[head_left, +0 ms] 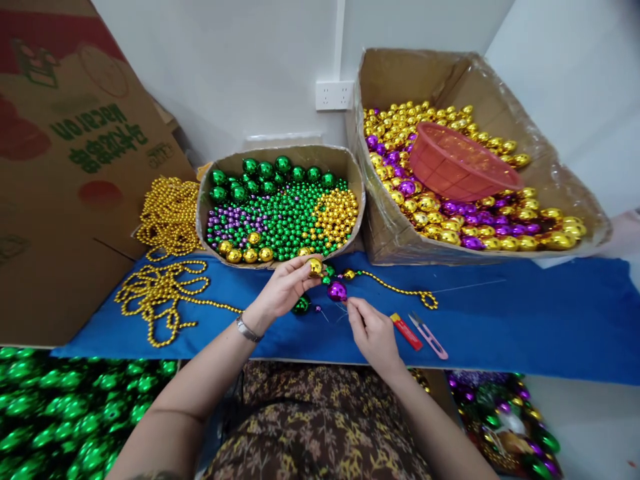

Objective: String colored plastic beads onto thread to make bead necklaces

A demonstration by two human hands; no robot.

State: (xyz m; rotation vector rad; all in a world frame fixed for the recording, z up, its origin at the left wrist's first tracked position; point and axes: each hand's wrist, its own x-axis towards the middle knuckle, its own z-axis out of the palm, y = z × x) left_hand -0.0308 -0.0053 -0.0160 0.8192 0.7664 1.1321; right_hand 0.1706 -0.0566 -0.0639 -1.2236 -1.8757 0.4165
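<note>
My left hand (289, 285) is closed, with a shiny gold ball (315, 267) pinched between thumb and fingers. Just right of it hang a purple ball (337, 291) and small green beads (327, 280), close together. My right hand (373, 333) pinches at the purple ball's lower right edge, where thin clear thread (341, 308) shows; the exact hold is partly hidden. A green ball (301, 305) and a tiny purple bead (318, 309) lie below my left hand. A string of small gold beads (395, 285) runs rightward from a gold ball (349, 274).
A box (204, 220) of green, purple and gold beads stands behind my hands. The larger box (390, 243) holds gold and purple balls and a red basket (463, 163). Gold bead strands (163, 290) lie left. A red lighter (406, 332) and pink thread snips (430, 337) lie right.
</note>
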